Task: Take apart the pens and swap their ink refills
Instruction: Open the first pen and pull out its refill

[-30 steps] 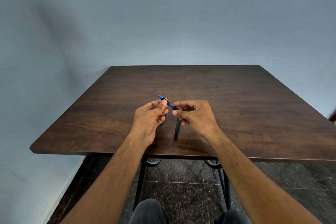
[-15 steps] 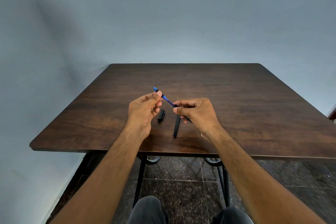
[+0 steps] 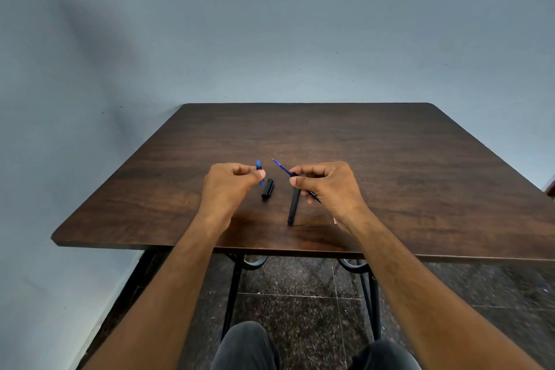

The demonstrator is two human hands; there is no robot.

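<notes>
From my head camera, my right hand (image 3: 326,186) pinches the barrel (image 3: 293,175), its refill (image 3: 281,167) pointing up-left toward my left hand (image 3: 231,186), which pinches the blue tip (image 3: 259,170); second pen (image 3: 293,204) lies on the counter (image 3: 390,174) between.

White lettering on the black pen barrel (image 3: 312,195) in the right hand (image 3: 326,186), unreadable

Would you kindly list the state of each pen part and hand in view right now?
Left hand: raised, pinching the blue tip piece.
Blue tip piece: detached, held off the table.
Right hand: gripping the black barrel.
Black barrel: held, mostly hidden in the hand.
Blue refill: sticking out of the barrel, tip exposed.
Black cap: off, lying on the table.
Second black pen: lying on the table, unheld.
</notes>
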